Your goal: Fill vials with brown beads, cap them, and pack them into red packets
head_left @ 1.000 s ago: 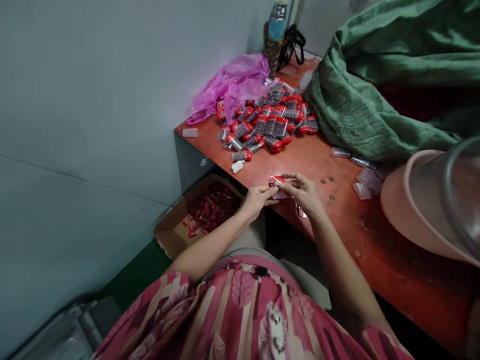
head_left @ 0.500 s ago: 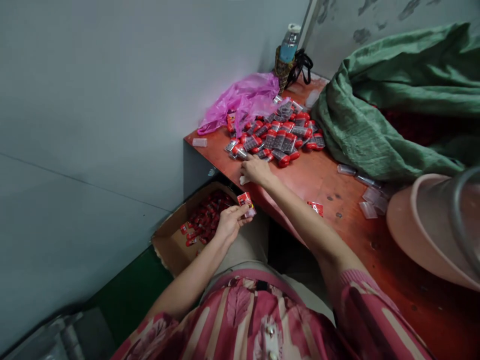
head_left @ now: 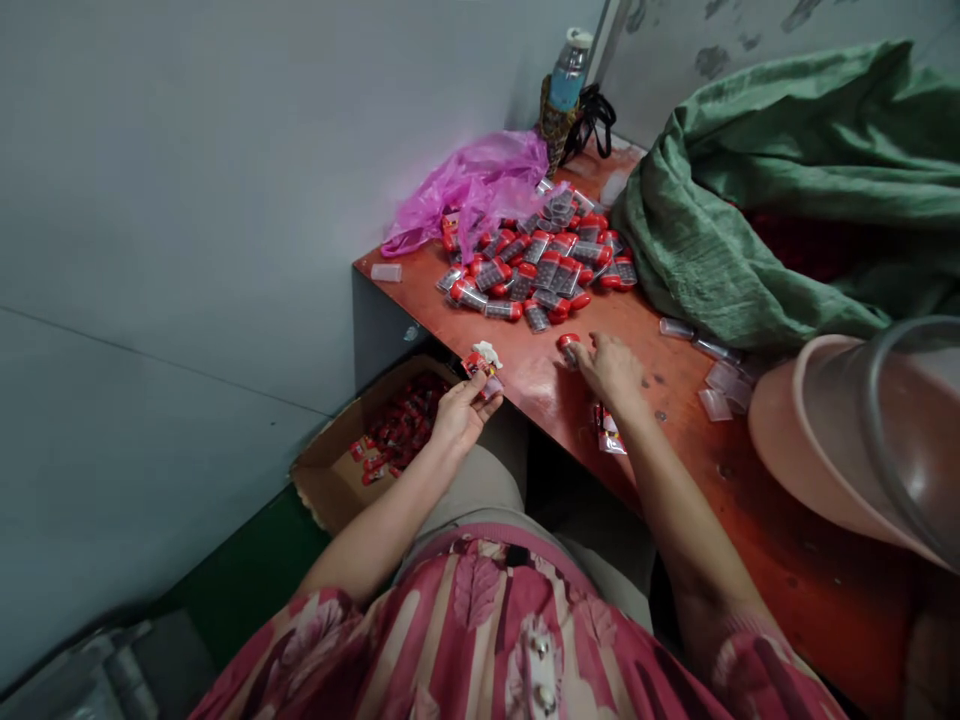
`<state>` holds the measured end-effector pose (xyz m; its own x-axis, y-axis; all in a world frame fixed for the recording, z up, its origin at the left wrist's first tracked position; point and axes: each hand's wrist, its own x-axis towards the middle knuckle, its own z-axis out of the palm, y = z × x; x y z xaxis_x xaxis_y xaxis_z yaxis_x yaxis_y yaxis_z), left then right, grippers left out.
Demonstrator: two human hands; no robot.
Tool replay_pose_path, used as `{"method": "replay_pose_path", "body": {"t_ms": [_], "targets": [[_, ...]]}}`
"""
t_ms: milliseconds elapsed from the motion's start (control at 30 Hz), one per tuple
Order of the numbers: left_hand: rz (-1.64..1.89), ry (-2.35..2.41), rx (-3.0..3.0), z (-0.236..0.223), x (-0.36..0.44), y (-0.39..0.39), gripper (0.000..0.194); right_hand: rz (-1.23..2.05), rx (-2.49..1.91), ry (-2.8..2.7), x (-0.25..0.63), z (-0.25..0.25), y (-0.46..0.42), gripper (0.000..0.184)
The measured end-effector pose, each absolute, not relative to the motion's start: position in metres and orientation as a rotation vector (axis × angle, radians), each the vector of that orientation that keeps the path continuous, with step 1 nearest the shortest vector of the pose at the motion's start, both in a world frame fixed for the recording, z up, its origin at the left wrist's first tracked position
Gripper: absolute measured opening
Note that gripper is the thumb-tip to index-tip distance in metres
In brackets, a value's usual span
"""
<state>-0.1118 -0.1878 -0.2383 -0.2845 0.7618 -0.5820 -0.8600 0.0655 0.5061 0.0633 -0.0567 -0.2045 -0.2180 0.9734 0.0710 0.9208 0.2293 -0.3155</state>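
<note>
Firstly, at the left, a cardboard box (head_left: 319, 478) stands lower than the table (head_left: 540, 375), and many small red pieces (head_left: 409, 425) lie inside it. One clear piece (head_left: 386, 272) rests near the left corner of the table. The left hand (head_left: 463, 412) is closed with thumb and fingers on a small red packet (head_left: 491, 384), near the table edge, with a crumpled white thing (head_left: 487, 352) just behind it. Farther back, a pink plastic bag (head_left: 480, 185) partly covers a pile of red-capped containers (head_left: 555, 262), and a bottle (head_left: 568, 82) stands upright behind. Next comes a single red-capped container (head_left: 568, 349), at the fingertips of the right hand (head_left: 613, 372); the fingers are partly bent, but I cannot tell if they grip it. Another packet (head_left: 609, 432) lies beside the right wrist. To the right are a green cloth (head_left: 697, 200), some clear tubes (head_left: 716, 403) and a pink bucket (head_left: 776, 420).
</note>
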Motion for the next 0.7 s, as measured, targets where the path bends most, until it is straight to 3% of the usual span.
{"method": "replay_pose_path", "body": {"t_ms": [100,200,367,433,700], "targets": [[1.599,0.966,-0.175,-0.234,-0.107,-0.181,0.015,0.291,-1.959,-2.301,0.059,-0.204,-0.054,0.04],[1.603,0.941,-0.213,-0.23,-0.101,-0.176,0.017,0.423,-1.81,-2.259,0.06,-0.208,-0.06,0.031],[1.598,0.887,-0.255,-0.224,-0.088,-0.169,0.018,1.226,-1.315,-1.789,0.069,-0.21,-0.12,0.031],[1.583,0.877,-0.246,-0.223,-0.079,-0.166,0.018,1.368,-1.258,-1.634,0.071,-0.209,-0.149,0.028],[1.571,0.865,-0.079,-0.224,-0.044,-0.158,0.022,1.266,-1.257,-1.426,0.078,-0.216,-0.18,0.03]]}}
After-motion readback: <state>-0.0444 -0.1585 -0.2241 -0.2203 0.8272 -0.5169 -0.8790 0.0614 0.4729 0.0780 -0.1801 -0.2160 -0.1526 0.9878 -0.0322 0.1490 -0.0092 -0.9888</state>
